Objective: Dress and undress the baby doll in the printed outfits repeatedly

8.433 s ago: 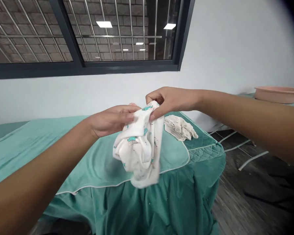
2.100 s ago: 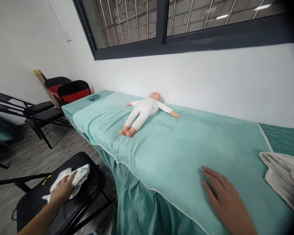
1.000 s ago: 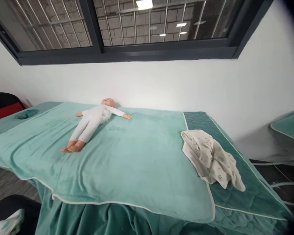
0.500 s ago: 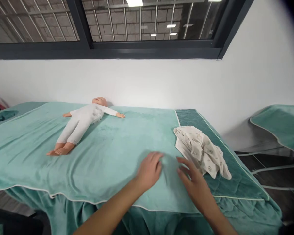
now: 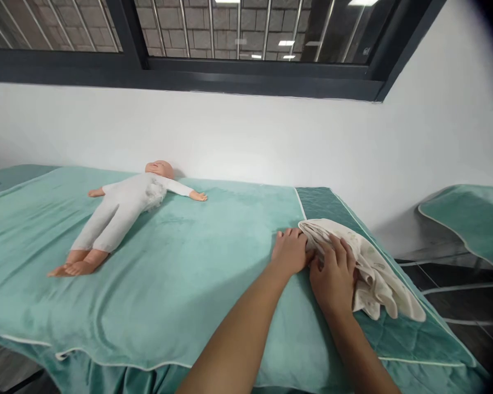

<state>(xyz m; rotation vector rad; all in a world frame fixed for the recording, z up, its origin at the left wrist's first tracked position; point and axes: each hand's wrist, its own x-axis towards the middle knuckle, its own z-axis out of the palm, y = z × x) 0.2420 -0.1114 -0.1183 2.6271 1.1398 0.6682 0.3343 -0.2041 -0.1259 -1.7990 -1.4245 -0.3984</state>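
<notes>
A crumpled off-white cloth (image 5: pixel 372 262) with a faint small print lies on the right part of the bed; I cannot tell whether it is a garment. My left hand (image 5: pixel 290 251) is closed at the cloth's left edge, its fingertips partly hidden. Just right of it, my right hand (image 5: pixel 333 276) has its fingers curled into the folds, gripping the fabric. On the left side of the bed a baby doll (image 5: pixel 121 205) in a white suit lies on its back, one arm stretched toward the right.
A light green blanket (image 5: pixel 213 273) covers most of the bed, over a darker quilted cover (image 5: pixel 411 339) at the right. Behind stands a white wall (image 5: pixel 246 137) under a dark window frame (image 5: pixel 250 76). Another green-covered surface (image 5: pixel 472 219) is at the far right.
Both hands have moved right and away from me, from above the blanket onto the cloth. The cloth is bunched differently. The view has shifted slightly.
</notes>
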